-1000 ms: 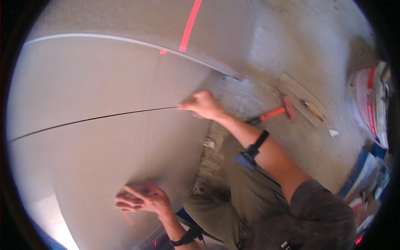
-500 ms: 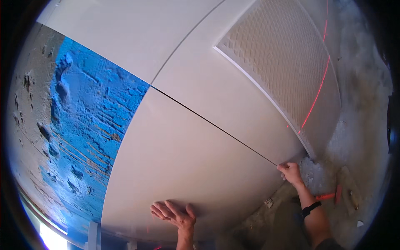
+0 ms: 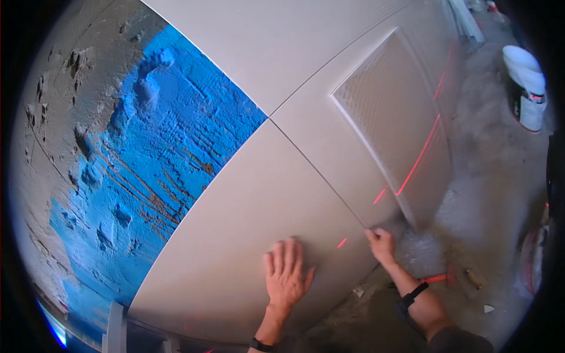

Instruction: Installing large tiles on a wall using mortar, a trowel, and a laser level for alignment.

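Observation:
A large beige tile point(image 3: 218, 223) stands against the wall, its smooth face toward me. My left hand point(image 3: 286, 279) lies flat on its lower part, fingers stretched out and slightly blurred. At the tile's right edge, by the low end of the narrow joint, my right hand point(image 3: 381, 244) is closed with curled fingers on the edge; the fingertips are partly hidden. Across that joint is another beige tile point(image 3: 312, 129), with an upper tile point(image 3: 259, 47) above. A loose tile with a ribbed back point(image 3: 388, 112) leans on the right-hand one.
Bare wall coated in blue point(image 3: 170, 129) and rough grey plaster point(image 3: 53, 100) shows at left. Red laser lines point(image 3: 421, 159) cross the tiles. On the dusty floor are a white bucket point(image 3: 525, 88), a red-handled tool point(image 3: 438, 277) and debris. A grey upright piece point(image 3: 115, 326) stands lower left.
My left hand has moved up and right across the tile, still flat. The dark joint beside my right hand looks narrower. My view has shifted, and the bucket has come into sight.

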Motion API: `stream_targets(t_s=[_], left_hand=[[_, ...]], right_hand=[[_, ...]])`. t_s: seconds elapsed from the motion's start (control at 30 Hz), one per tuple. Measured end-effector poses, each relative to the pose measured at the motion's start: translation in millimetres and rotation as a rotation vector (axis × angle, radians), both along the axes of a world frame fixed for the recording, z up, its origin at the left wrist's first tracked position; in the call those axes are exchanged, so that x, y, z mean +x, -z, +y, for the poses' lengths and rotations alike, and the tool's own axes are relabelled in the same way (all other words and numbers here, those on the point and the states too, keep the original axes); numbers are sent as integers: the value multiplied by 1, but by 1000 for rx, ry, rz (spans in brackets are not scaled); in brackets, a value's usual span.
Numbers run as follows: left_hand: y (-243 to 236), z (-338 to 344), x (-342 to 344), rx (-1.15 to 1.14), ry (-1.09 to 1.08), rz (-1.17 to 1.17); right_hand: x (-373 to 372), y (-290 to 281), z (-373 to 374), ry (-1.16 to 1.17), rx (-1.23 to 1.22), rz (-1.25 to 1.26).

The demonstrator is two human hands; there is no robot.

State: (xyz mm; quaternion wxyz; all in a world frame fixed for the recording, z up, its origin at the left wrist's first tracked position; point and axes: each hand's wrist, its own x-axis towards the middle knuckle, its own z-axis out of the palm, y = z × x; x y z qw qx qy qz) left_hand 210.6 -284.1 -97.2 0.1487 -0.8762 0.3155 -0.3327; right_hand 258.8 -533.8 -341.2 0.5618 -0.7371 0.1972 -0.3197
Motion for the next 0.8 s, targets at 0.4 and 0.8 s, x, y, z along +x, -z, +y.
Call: stream_targets(t_s=[0.4,0.8], left_hand=[[-102,17,13,-126,-81,-578],[-97,10,18,-84,-114,-566]], right_hand=[[-50,-374,52,-966,433,-528],[-5,-378,59,-1103,770,-357]])
